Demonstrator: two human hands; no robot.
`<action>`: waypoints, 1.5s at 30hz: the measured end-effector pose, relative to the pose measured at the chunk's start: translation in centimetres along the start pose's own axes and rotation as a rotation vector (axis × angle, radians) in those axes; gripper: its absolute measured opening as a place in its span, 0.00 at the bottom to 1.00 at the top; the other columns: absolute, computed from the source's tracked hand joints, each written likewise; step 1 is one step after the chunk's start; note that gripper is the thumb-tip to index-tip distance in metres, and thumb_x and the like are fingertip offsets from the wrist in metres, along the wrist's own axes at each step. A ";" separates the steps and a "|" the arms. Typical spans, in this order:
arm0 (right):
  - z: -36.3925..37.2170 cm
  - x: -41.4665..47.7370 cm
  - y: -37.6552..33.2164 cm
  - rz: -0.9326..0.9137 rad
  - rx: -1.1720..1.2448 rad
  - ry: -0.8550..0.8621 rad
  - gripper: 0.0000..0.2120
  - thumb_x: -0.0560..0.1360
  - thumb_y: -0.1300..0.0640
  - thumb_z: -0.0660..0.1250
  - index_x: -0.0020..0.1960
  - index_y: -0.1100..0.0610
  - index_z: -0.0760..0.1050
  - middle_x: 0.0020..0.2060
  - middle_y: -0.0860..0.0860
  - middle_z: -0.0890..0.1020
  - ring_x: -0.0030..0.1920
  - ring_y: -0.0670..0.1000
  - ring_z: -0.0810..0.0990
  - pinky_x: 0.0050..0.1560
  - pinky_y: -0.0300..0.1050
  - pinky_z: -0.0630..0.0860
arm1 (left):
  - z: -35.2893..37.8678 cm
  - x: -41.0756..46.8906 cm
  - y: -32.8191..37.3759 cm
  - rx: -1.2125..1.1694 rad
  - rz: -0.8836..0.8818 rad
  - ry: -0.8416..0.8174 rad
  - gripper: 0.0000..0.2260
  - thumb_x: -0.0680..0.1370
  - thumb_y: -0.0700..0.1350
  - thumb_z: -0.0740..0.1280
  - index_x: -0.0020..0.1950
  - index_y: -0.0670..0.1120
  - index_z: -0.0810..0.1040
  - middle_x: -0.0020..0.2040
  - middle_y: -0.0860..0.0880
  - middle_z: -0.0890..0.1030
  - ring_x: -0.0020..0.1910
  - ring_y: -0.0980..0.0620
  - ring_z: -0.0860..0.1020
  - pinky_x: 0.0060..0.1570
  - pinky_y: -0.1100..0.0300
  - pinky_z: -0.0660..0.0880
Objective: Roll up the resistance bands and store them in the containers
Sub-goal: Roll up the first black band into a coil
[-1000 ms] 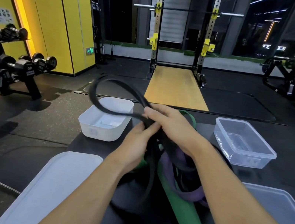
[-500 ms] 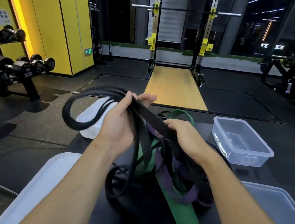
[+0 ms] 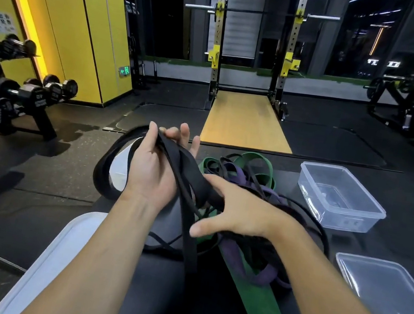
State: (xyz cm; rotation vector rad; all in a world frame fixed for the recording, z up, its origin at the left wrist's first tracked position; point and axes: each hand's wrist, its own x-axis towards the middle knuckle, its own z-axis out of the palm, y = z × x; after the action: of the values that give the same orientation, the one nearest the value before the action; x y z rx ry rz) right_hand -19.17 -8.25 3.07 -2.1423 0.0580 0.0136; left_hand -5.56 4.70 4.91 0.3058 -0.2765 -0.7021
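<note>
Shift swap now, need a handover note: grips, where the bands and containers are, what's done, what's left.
Left grip: holds the black band, with a loop hanging to its left.
Right grip: holds the same band lower down.
Band pile: green, purple and black, tangled and unrolled on the pad.
Clear container: no band in it.
White container: mostly hidden behind the left grip.
Done: no band seen stored.
Left: roll the black band, store it, then the pile.
</note>
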 end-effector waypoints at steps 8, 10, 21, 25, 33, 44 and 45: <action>-0.5 0.4 -0.7 0.085 -0.062 -0.044 0.23 0.66 0.51 0.84 0.59 0.48 0.80 0.54 0.45 0.87 0.56 0.47 0.85 0.66 0.54 0.77 | 0.0 0.4 0.9 -0.106 -0.034 -0.053 0.12 0.84 0.52 0.63 0.44 0.47 0.70 0.38 0.53 0.69 0.34 0.55 0.72 0.58 0.55 0.77; -0.9 0.1 -0.8 0.112 -0.049 -0.117 0.18 0.69 0.55 0.82 0.55 0.47 0.82 0.51 0.43 0.87 0.54 0.45 0.85 0.64 0.48 0.77 | -0.1 0.3 1.0 -0.126 -0.032 -0.062 0.12 0.84 0.52 0.63 0.44 0.47 0.70 0.38 0.53 0.69 0.33 0.55 0.71 0.53 0.56 0.78; -2.5 -0.4 -0.8 0.076 -0.164 0.291 0.11 0.77 0.50 0.75 0.45 0.57 0.78 0.30 0.47 0.82 0.32 0.44 0.79 0.40 0.41 0.73 | 1.1 0.4 1.3 0.095 0.072 0.040 0.16 0.79 0.56 0.70 0.40 0.49 0.70 0.34 0.54 0.63 0.29 0.56 0.64 0.42 0.61 0.73; -3.3 -0.3 -2.3 -0.053 0.146 0.476 0.10 0.75 0.66 0.74 0.53 0.56 0.79 0.36 0.51 0.84 0.33 0.46 0.81 0.40 0.38 0.77 | 0.2 -0.1 0.5 0.379 -0.016 0.134 0.19 0.83 0.46 0.67 0.35 0.50 0.63 0.29 0.53 0.60 0.25 0.56 0.63 0.36 0.64 0.74; -4.6 1.5 -5.4 -0.189 0.520 0.660 0.24 0.74 0.75 0.68 0.64 0.55 0.75 0.36 0.52 0.81 0.35 0.50 0.79 0.39 0.44 0.77 | -0.8 -0.7 -1.9 0.781 -0.182 -0.036 0.12 0.81 0.46 0.71 0.61 0.40 0.83 0.47 0.42 0.79 0.42 0.45 0.72 0.61 0.52 0.77; -2.1 4.1 -5.6 -0.200 0.839 0.646 0.20 0.78 0.70 0.59 0.59 0.50 0.78 0.43 0.58 0.81 0.45 0.56 0.80 0.48 0.52 0.78 | 0.4 -2.2 -2.3 1.095 -0.184 -0.394 0.19 0.72 0.39 0.78 0.62 0.39 0.81 0.58 0.40 0.85 0.60 0.41 0.83 0.66 0.44 0.77; -2.0 4.3 -5.3 -0.197 0.887 0.642 0.20 0.78 0.70 0.58 0.59 0.49 0.78 0.42 0.58 0.81 0.47 0.57 0.80 0.49 0.54 0.78 | 0.8 -2.2 -2.1 1.149 -0.183 -0.370 0.19 0.72 0.38 0.78 0.62 0.38 0.82 0.58 0.39 0.86 0.61 0.40 0.83 0.67 0.42 0.77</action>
State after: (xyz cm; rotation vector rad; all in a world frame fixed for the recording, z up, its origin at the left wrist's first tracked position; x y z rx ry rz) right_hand -14.69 -7.27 8.48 -1.1879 0.1874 -0.6887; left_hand -8.72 4.54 4.59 1.3100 -1.0144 -0.7171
